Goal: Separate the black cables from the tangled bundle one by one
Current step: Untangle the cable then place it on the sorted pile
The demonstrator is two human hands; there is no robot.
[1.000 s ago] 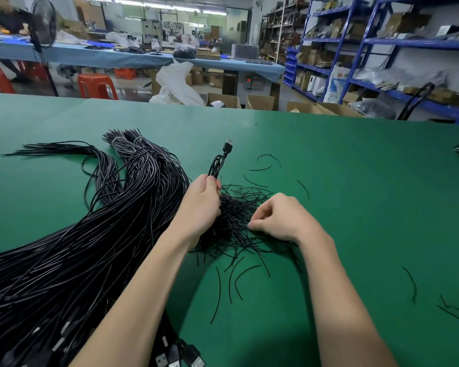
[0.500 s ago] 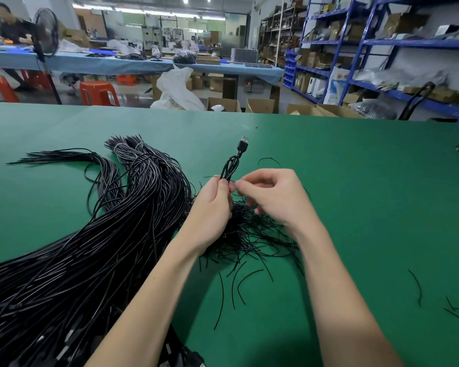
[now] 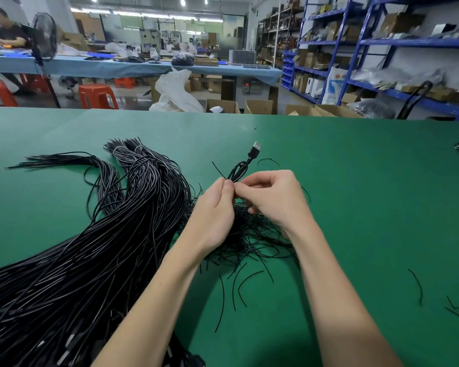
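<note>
While both hands meet above the green table (image 3: 355,181), the left hand (image 3: 212,215) grips a folded black cable (image 3: 239,172) in its curled fingers, the looped strands rising out of the top of the fist and ending in a USB plug (image 3: 255,149) that points up and away from the knuckles. Touching that hand from its right side, the right hand (image 3: 273,200) has its fingers curled in, and its thumb and forefinger pinch at the cable just where it leaves the left fist (what exactly sits between the fingertips is too small to tell). Directly beneath both hands, and spreading toward the wrists, lies a heap of thin black ties (image 3: 249,242), short curved pieces, with a few stragglers scattered on the cloth nearer the person's forearms. Left of the left hand and forearm, a thick bundle of long black cables (image 3: 104,247) sweeps across the table, its far ends fanning out beyond the hand, its near end running under the left forearm. Well to the right of the right forearm, a couple of loose ties (image 3: 419,287) lie apart. Beyond the table's far edge stand orange stools (image 3: 97,95), a white plastic bag (image 3: 172,91) and blue shelving (image 3: 368,43)
</note>
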